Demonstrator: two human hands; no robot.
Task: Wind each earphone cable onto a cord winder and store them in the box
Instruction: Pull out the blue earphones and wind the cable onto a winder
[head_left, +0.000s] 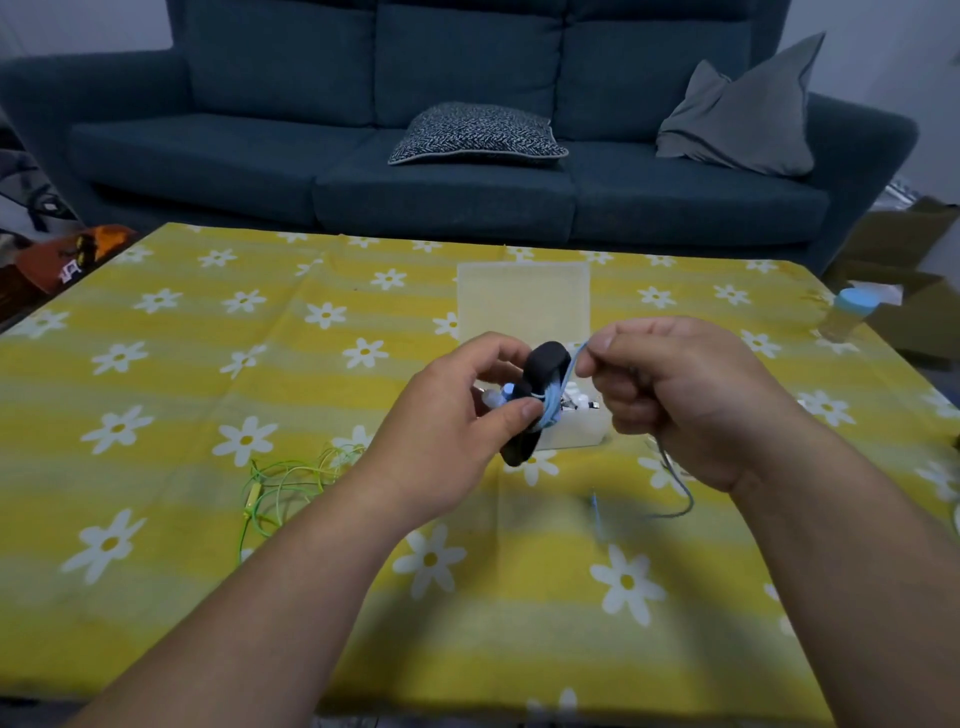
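My left hand (457, 410) grips a black cord winder (540, 374), held upright above the table, with its thumb pressing blue cable turns and the earbuds against it. A blue earphone cable (569, 366) runs from the winder up to my right hand (675, 395), which pinches it between thumb and forefinger. The rest of that cable hangs below my right hand and trails onto the cloth. Behind my hands stands a clear plastic box (576, 431) with its lid (522, 299) raised. Green earphones (283, 483) lie loose on the table to the left.
The table wears a yellow cloth with white flowers (208, 364). A bottle with a blue cap (847, 314) stands at the right edge. A dark blue sofa (441, 171) with two cushions lies behind. Cardboard boxes sit on the floor at the right.
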